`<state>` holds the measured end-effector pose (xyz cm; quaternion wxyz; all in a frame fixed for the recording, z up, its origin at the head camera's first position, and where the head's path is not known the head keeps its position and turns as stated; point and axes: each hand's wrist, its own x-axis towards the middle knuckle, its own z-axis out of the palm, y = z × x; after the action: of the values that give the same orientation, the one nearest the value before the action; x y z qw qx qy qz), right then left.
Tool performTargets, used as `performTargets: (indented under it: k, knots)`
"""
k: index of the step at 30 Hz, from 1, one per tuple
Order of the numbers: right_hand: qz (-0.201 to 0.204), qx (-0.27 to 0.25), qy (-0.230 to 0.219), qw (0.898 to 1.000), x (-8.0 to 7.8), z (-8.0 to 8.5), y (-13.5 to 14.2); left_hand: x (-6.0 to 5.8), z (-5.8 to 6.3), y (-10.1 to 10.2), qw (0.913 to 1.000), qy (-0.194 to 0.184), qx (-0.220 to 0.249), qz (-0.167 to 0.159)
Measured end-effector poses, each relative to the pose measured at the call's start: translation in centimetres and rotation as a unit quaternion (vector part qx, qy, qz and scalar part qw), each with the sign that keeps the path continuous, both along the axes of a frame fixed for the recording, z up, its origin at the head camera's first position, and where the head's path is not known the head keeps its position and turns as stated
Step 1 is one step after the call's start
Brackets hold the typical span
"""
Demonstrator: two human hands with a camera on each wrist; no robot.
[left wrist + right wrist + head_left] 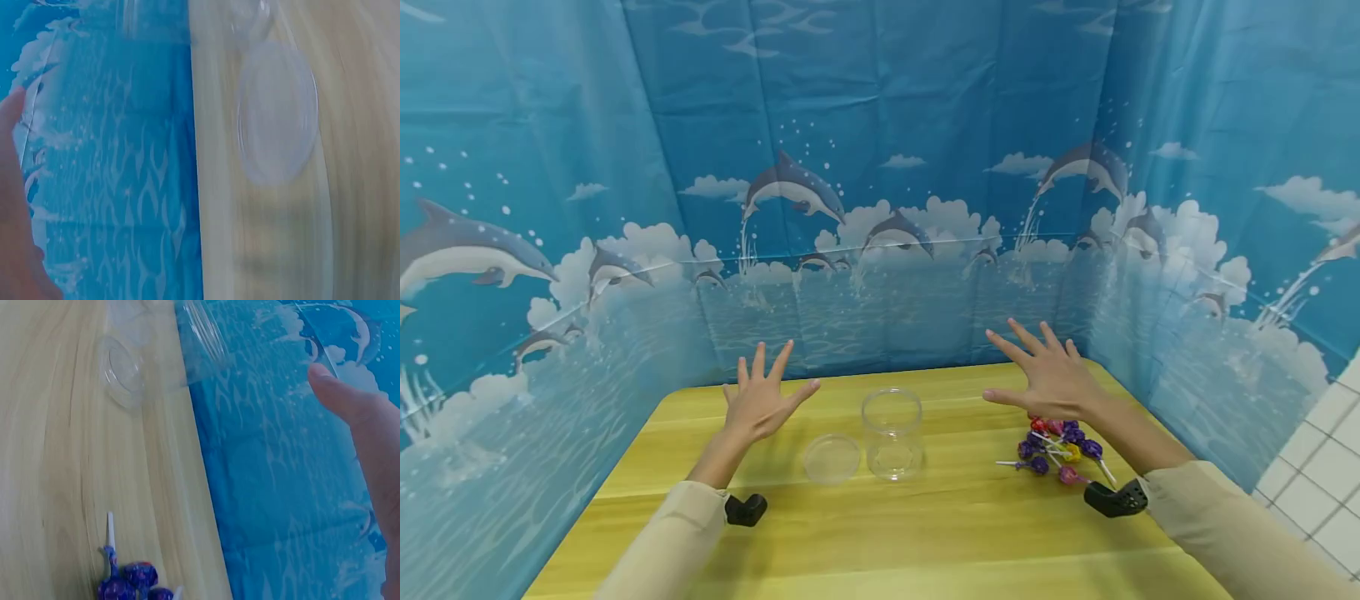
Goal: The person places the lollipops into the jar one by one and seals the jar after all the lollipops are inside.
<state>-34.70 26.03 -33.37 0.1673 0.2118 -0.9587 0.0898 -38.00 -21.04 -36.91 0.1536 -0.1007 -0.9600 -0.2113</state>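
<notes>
Though colourful, lollipops (1071,452) partly behind the right hand (1054,379).

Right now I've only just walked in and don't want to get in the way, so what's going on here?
A person's left hand and right hand are spread over a table, neither holding anything. Between them a clear jar stands upright, with a clear round lid lying on the table to its left. Wrapped lollipops lie in a loose pile on the right; none are in the jar.
</notes>
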Motion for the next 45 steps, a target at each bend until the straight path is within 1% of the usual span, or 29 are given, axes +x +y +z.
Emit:
performTargets:
  k: [2, 4, 6, 9, 14, 17, 19, 23, 26, 28, 30, 33, 37, 39, 41, 43, 45]
  knots:
    - [0.005, -0.011, -0.006, 1.0, 0.2, 0.1, 0.7, -0.2, -0.1, 0.8, 0.9982, -0.008, 0.05, -0.033]
    - [0.016, -0.029, -0.013, 0.999, 0.5, 0.1, 1.2, -0.3, -0.4, 1.6, 0.992, -0.019, 0.103, -0.071]
    - [0.025, -0.049, -0.023, 0.998, 0.7, 0.0, 1.8, -0.4, -0.8, 2.4, 0.9822, -0.029, 0.152, -0.106]
    - [0.031, -0.082, -0.039, 0.995, 1.1, -0.5, 2.9, -0.7, -1.5, 3.5, 0.9667, -0.046, 0.202, -0.151]
    - [0.032, -0.133, -0.052, 0.989, 1.6, -1.7, 5.0, -1.1, -2.7, 5.3, 0.9388, -0.082, 0.249, -0.224]
    - [0.033, -0.152, -0.055, 0.986, 1.9, -2.5, 6.0, -1.4, -3.6, 6.2, 0.9161, -0.103, 0.287, -0.26]
    - [0.03, -0.165, -0.058, 0.984, 2.3, -3.3, 6.6, -1.5, -4.2, 6.7, 0.9013, -0.115, 0.314, -0.275]
    - [0.033, -0.206, -0.058, 0.976, 3.0, -5.9, 8.1, -1.8, -5.7, 7.3, 0.8755, -0.143, 0.352, -0.298]
    - [0.046, -0.248, -0.058, 0.966, 3.9, -8.3, 9.2, -2.0, -6.5, 7.8, 0.8608, -0.169, 0.366, -0.311]
    - [0.047, -0.27, -0.06, 0.96, 4.4, -9.7, 9.8, -2.0, -6.7, 8.0, 0.8572, -0.178, 0.371, -0.31]
    - [0.038, -0.284, -0.067, 0.956, 5.0, -10.9, 10.4, -1.9, -6.9, 8.4, 0.8543, -0.186, 0.376, -0.307]
    - [0.009, -0.288, -0.079, 0.954, 5.8, -12.6, 11.1, -1.8, -7.1, 9.1, 0.8508, -0.199, 0.382, -0.301]
    - [-0.039, -0.281, -0.092, 0.955, 6.6, -14.4, 11.7, -1.9, -7.7, 9.8, 0.8352, -0.214, 0.401, -0.309]
    - [-0.051, -0.282, -0.097, 0.953, 6.8, -14.8, 11.6, -2.0, -7.9, 9.9, 0.8307, -0.212, 0.41, -0.312]
    - [-0.048, -0.281, -0.104, 0.953, 6.8, -15.1, 11.6, -2.1, -8.1, 10.0, 0.8278, -0.208, 0.415, -0.314]
    - [-0.042, -0.274, -0.107, 0.955, 6.8, -15.2, 11.5, -2.1, -8.3, 10.1, 0.8246, -0.207, 0.418, -0.321]
    - [-0.04, -0.259, -0.105, 0.959, 6.8, -15.2, 11.6, -2.1, -8.4, 10.1, 0.8205, -0.205, 0.418, -0.332]
